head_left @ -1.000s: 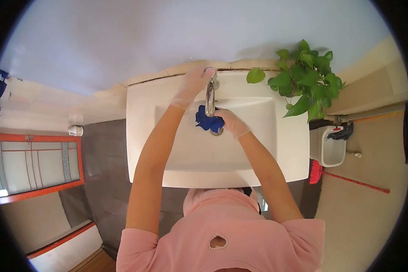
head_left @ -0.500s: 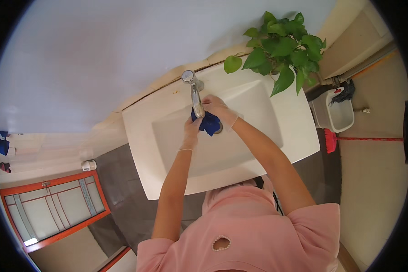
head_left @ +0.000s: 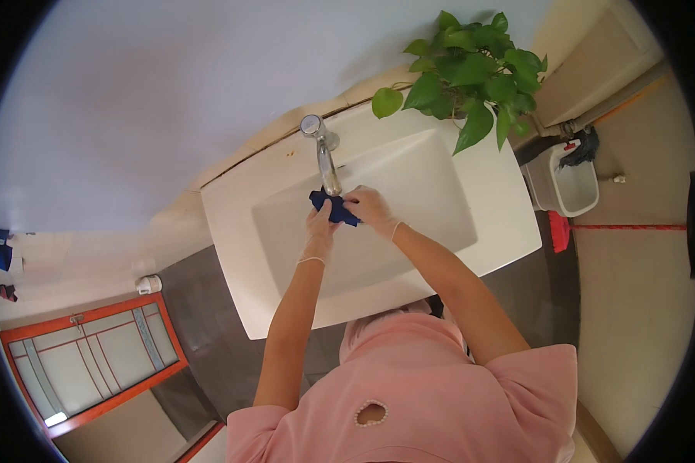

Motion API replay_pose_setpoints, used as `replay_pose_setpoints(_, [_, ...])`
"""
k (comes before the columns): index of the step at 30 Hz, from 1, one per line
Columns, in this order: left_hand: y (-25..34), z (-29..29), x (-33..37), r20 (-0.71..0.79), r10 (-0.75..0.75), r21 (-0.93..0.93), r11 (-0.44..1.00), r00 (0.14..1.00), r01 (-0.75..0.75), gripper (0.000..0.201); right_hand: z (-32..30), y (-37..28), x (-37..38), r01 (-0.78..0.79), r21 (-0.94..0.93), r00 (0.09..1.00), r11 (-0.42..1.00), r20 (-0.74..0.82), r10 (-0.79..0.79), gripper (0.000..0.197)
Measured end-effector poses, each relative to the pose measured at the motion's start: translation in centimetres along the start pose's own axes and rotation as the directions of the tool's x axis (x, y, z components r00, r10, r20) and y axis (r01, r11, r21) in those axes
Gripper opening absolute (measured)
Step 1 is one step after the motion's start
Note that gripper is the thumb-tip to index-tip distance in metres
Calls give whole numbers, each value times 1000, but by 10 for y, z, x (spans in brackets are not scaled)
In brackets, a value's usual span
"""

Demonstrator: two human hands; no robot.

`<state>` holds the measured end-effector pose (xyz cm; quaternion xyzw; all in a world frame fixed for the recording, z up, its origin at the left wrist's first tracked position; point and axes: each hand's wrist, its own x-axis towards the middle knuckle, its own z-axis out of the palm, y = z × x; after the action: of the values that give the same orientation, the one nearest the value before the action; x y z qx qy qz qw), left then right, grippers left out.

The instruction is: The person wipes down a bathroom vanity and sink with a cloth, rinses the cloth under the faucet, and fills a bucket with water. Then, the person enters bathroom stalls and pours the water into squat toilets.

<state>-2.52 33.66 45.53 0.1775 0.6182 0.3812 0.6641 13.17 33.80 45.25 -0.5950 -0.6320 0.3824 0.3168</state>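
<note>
Just under the spout of a chrome faucet, a crumpled dark blue cloth is held between my two hands over the white sink. My left hand, in a thin see-through glove, grips its near left side with the thumb on top. From the right, my right hand, gloved the same way, pinches the cloth's right edge with bent fingers. Some fingertips are hidden behind the cloth. Whether water is running cannot be made out.
A leafy green plant overhangs the sink's far right corner. To the right stand a white bin and a red broom head. An orange-framed glass door is at lower left, with a white tub beside it.
My right hand has come nearer, from beside the spout to the cloth's right edge. The cloth has shifted slightly left and is bunched differently; the drain beside it no longer shows.
</note>
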Motion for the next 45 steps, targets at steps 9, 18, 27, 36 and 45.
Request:
replay_pose_setpoints(9, [7, -43, -26, -129, 87, -195, 975, 988, -111, 29, -6, 28, 11, -171, -235, 973, 957, 115, 202, 20])
replay_pose_setpoints(18, [8, -52, -42, -127, 112, -202, 970, 986, -136, 29, 58, 71, -12, -30, -694, 1000, 719, -20, 21, 19])
replay_pose_setpoints(27, [2, -42, -47, -117, 116, -245, 959, 986, -142, 29, 49, 60, -23, -221, -525, 975, 822, -119, 186, 28])
replay_pose_setpoints(36, [7, 1, -24, -14, 92, -251, 963, 996, -93, 30, 41, 47, -14, -268, 283, 886, 921, -304, 351, 18])
replay_pose_setpoints(45, [-2, 15, -10, -43, 111, -181, 976, 993, -117, 26, -1, -20, -3, -5, -39, 969, 999, -247, -5, 19])
